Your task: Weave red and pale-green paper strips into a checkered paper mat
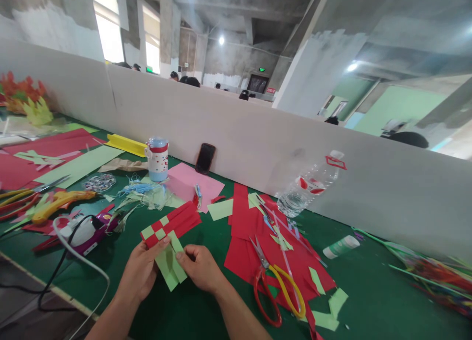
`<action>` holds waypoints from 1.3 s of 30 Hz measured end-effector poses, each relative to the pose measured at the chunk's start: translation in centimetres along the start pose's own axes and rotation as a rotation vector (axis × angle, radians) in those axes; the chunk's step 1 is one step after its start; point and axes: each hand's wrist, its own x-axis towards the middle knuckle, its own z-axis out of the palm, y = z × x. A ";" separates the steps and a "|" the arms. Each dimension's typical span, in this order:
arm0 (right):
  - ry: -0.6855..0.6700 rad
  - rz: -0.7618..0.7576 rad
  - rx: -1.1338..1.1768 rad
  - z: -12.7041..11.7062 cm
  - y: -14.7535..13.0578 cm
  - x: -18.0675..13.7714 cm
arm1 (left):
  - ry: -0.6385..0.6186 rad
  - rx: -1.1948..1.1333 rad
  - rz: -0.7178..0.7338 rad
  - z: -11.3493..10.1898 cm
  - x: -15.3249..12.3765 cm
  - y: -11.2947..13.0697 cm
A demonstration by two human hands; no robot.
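Between my hands is a piece of woven paper (161,232), red and light green strips crossing in a small checkerboard. Loose red strips stick out to its upper right, and light green strips hang down toward me. My left hand (142,266) grips the woven part at its lower left, thumb on top. My right hand (199,266) pinches the edge of a green strip (177,254) on the right side. Scissors (273,286) with one red and one yellow handle lie half open on red paper (239,261), right of my right hand.
A water bottle (308,185) leans by the white partition (236,133). Nearby are a glue stick (341,246), a phone (205,158), a patterned cup (158,160) and pink paper (193,183). At left lie a yellow glue gun (62,205), a purple-white power strip (88,232) and cables.
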 end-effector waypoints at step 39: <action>0.263 0.001 0.341 -0.5 1.1 0.9 | -0.298 0.501 -0.106 0.0 0.8 0.4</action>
